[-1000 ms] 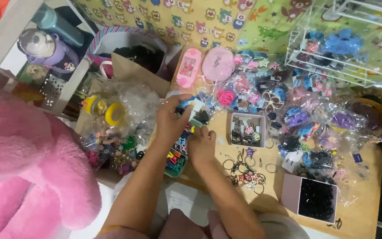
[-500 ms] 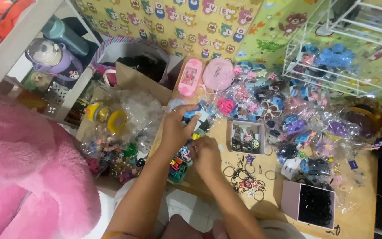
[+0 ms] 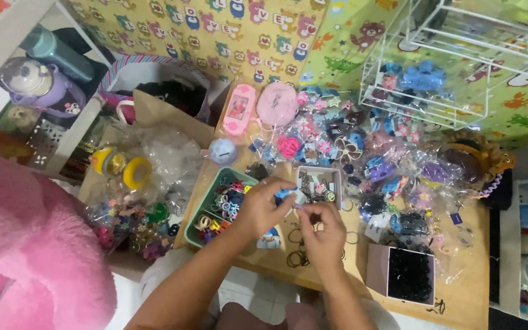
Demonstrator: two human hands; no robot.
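Note:
My left hand (image 3: pixel 263 206) and my right hand (image 3: pixel 323 229) meet over the wooden table (image 3: pixel 459 293), both pinching a small blue packet (image 3: pixel 291 196) between the fingertips. Just left of my left hand lies a green tray (image 3: pixel 210 195) filled with colourful hair ties. A small white box (image 3: pixel 320 183) of clips sits right behind the hands. Loose dark hair ties (image 3: pixel 297 253) lie on the table under my right hand.
A pink box (image 3: pixel 403 274) of black hair ties stands at the front right. Several bagged hair accessories (image 3: pixel 392 165) cover the back of the table under a white wire rack (image 3: pixel 453 67). A pink plush (image 3: pixel 25 244) fills the left foreground; plastic bags (image 3: pixel 154 183) lie left.
The view has swung so the green tray shows in full. Both hands have shifted right and nearer, still together on the small blue packet.

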